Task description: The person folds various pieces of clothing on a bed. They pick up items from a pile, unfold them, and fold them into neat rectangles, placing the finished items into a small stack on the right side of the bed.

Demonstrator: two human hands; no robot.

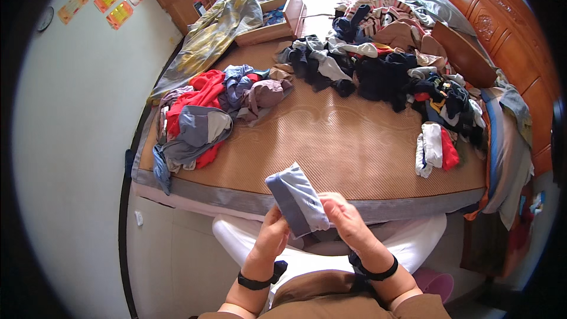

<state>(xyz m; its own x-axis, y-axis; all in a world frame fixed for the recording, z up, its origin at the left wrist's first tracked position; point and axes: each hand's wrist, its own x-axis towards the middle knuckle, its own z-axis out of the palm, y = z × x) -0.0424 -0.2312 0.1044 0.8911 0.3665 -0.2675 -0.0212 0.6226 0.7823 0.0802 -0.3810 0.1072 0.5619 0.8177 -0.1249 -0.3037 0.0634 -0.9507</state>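
A folded blue-grey piece of clothing [297, 199] is held up over the near edge of the bed. My left hand [275, 230] grips its lower left edge, with the fingertips partly hidden behind the cloth. My right hand [344, 217] touches its right side, the fingers bent against the fabric; whether they pinch it is unclear. To the left lies a loose heap of red, blue and mauve clothes [203, 93]. On the right, a row of folded white and red clothes [432, 148] lies below a heap of dark and mixed clothes [447, 97].
A woven mat [336, 150] covers the bed. Further back are a wooden drawer [268, 35], a yellow-grey sheet [217, 31], black garments [383, 75] and a wooden board [465, 57]. The carved headboard [509, 26] stands at right; a pink basin [436, 284] is on the floor.
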